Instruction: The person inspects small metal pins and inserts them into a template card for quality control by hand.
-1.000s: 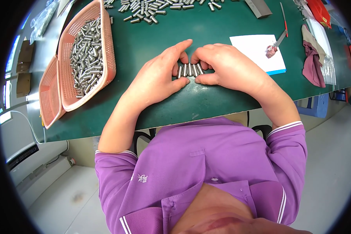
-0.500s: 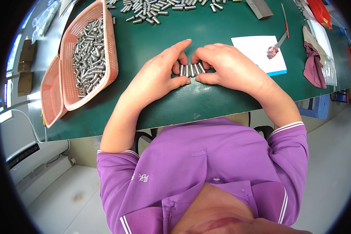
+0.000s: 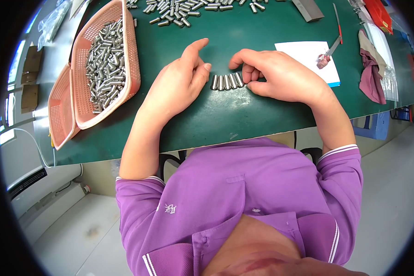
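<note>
Several short shiny metal pins (image 3: 227,82) stand side by side in a tight row on the green tabletop, between my two hands. My left hand (image 3: 177,85) is just left of the row, apart from it, with its index finger stretched out and nothing in its grasp. At the row's right end is my right hand (image 3: 278,76), its fingers bent and its thumb apart from the index finger. Its fingertips are close to the last pin; whether they touch it is unclear. No pin shows lifted in either hand.
A pink perforated basket (image 3: 133,60) full of similar pins is at the left. More loose pins (image 3: 184,9) lie along the far edge. To the right are a white sheet (image 3: 294,50), a red-handled blade tool (image 3: 338,39), a grey block (image 3: 307,10) and a maroon cloth (image 3: 371,76).
Both hands have let go of the row's ends. My left hand has drawn back to the left, and my right hand has shifted slightly right. The pins stay in their row.
</note>
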`<state>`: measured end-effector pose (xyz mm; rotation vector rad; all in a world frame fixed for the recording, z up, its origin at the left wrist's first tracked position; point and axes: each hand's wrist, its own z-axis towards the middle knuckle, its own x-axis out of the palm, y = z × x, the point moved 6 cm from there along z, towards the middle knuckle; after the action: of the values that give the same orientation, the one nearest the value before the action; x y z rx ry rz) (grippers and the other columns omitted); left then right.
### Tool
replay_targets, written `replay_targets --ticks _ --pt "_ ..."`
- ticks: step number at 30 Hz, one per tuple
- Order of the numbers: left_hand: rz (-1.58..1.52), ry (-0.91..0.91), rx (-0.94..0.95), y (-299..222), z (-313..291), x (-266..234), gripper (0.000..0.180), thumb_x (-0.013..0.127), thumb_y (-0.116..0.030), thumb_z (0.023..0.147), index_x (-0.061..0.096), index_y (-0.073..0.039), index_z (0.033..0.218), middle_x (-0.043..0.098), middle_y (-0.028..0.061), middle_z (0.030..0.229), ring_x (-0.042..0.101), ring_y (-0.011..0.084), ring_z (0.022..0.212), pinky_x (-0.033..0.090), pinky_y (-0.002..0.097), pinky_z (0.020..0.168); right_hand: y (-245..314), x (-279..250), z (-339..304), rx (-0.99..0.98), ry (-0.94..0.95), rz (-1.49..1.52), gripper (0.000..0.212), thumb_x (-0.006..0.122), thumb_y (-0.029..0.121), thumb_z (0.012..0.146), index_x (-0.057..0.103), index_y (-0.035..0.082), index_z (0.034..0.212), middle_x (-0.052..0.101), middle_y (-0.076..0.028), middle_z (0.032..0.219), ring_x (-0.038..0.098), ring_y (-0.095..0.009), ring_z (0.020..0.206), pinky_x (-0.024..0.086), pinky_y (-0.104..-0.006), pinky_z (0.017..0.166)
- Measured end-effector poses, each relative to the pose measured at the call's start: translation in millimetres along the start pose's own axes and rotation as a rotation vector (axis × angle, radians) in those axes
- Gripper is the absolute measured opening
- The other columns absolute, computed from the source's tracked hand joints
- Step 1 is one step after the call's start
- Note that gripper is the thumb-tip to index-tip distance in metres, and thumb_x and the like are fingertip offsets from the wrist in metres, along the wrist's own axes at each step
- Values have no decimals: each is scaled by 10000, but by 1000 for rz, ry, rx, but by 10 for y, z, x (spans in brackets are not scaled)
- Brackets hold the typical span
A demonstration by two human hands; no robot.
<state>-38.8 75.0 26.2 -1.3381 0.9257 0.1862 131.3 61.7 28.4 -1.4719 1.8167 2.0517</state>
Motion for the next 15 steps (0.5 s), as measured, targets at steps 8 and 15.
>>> replay_targets --ticks 8,15 --pt "68 5 -80 -21 -5 -56 411 422 -163 950 430 28 1313 643 125 729 647 313 761 491 401 746 59 34 14 -78 -11 11 337 544 -29 764 551 55 1090 637 -70 837 642 -209 785 518 -316 703" --pt "143 -42 -112 9 2 -107 400 426 -175 952 455 -9 1315 652 124 757 651 312 792 494 404 763 41 34 25 -121 -36 25 324 541 -20 775 548 54 1090 646 -69 858 650 -211 805 522 -312 711"
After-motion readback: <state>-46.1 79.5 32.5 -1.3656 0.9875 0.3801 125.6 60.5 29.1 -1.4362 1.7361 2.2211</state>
